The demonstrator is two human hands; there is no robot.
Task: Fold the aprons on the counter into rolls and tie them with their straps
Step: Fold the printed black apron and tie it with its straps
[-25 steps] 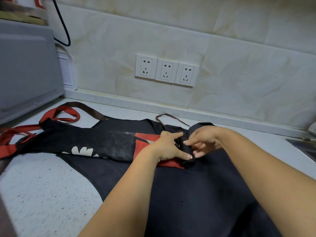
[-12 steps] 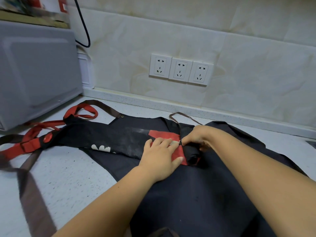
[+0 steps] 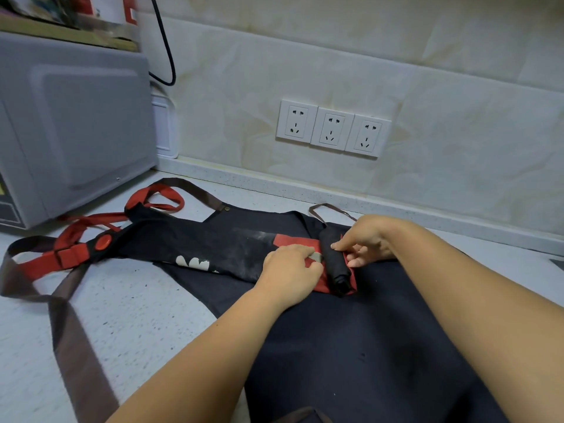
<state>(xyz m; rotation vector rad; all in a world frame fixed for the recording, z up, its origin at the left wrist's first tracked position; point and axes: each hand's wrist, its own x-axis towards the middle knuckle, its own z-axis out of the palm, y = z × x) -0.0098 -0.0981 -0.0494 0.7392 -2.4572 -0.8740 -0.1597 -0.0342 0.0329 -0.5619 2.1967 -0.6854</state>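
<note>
We seem to be starting to roll the folded red-trimmed apron point(image 3: 198, 248), laid across a dark apron point(image 3: 351, 346) near the counter's point(image 3: 122, 315) back edge. Our right hand point(image 3: 367, 241) pinches the short roll point(image 3: 335, 264). Our left hand point(image 3: 290, 270) rests bent fingers beside it, grip unclear. Next, we judge, comes tight rolling toward the red straps point(image 3: 76, 254).
</note>
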